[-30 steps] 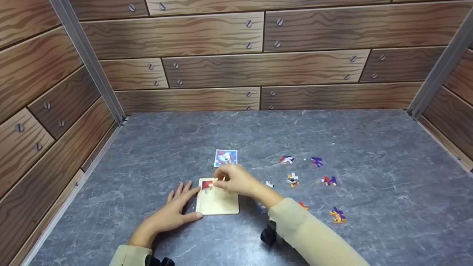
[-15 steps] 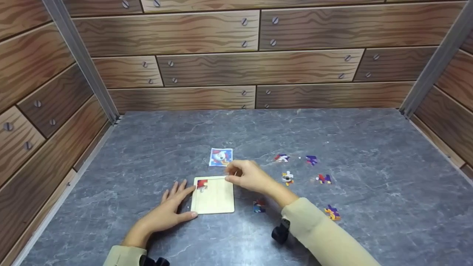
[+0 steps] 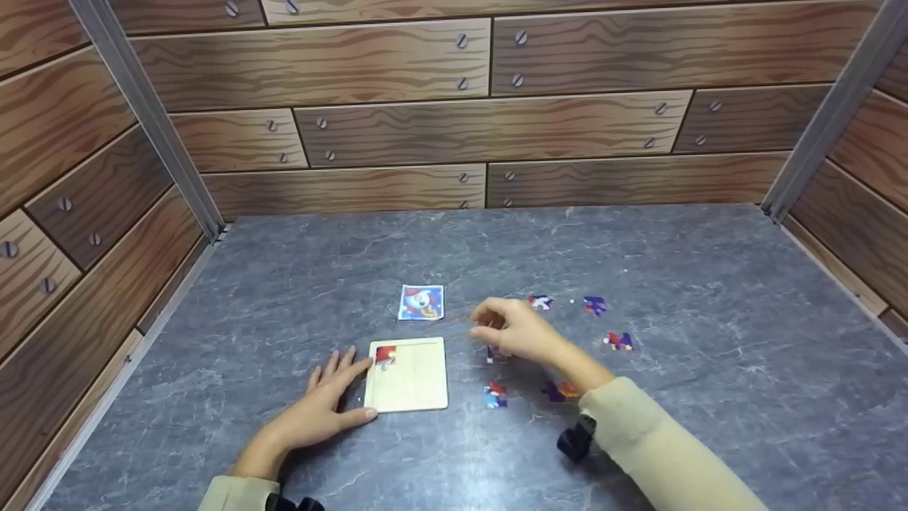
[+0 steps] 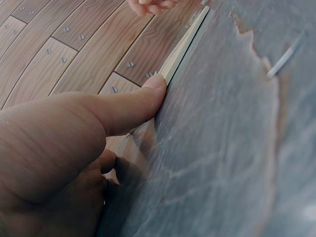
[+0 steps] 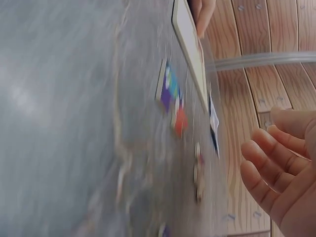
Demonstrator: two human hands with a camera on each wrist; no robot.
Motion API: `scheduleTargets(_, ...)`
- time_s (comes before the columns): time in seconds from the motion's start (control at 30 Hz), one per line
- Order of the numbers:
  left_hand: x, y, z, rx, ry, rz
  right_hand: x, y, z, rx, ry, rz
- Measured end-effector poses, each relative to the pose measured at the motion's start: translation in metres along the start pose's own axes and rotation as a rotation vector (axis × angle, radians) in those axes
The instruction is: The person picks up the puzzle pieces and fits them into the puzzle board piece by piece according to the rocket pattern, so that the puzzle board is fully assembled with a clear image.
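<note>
I have the right hand over the tabletop just right of the wooden tray, fingers loosely curved and apart, nothing visibly in them, though the half-hidden puzzle piece below is hard to make out. The left hand has its fingers spread, thumb touching the tray's near left corner; I'd want just enough pressure there to stop sliding. Since a red piece lies in the tray's far left corner, I'd pinch a loose piece by its edges, match it against the picture card beyond the tray, and lower it flat.
</note>
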State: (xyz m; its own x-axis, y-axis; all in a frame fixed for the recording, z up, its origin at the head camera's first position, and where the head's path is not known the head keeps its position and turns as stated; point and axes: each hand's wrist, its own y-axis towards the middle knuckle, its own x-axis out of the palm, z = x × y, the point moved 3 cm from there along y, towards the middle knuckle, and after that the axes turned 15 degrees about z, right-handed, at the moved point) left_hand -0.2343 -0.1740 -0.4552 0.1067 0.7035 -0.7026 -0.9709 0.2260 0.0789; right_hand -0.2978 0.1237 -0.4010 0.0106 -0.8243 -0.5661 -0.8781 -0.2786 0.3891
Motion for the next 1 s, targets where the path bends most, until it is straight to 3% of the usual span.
scheduleTargets(0.47, -0.001, -0.002, -0.002, 0.013, -0.013, 0.007, -0.041, 0.001, 0.032, 0.064, -0.076, 0.070)
scheduleTargets(0.8, -0.001, -0.001, 0.001, 0.000, -0.007, 0.005, -0.065, 0.002, 0.055, 0.079, -0.063, 0.132)
scheduleTargets(1.0, 0.000, 0.000, 0.001, 0.003, -0.004, -0.001, -0.077, 0.004, 0.072, 0.113, -0.153, 0.166)
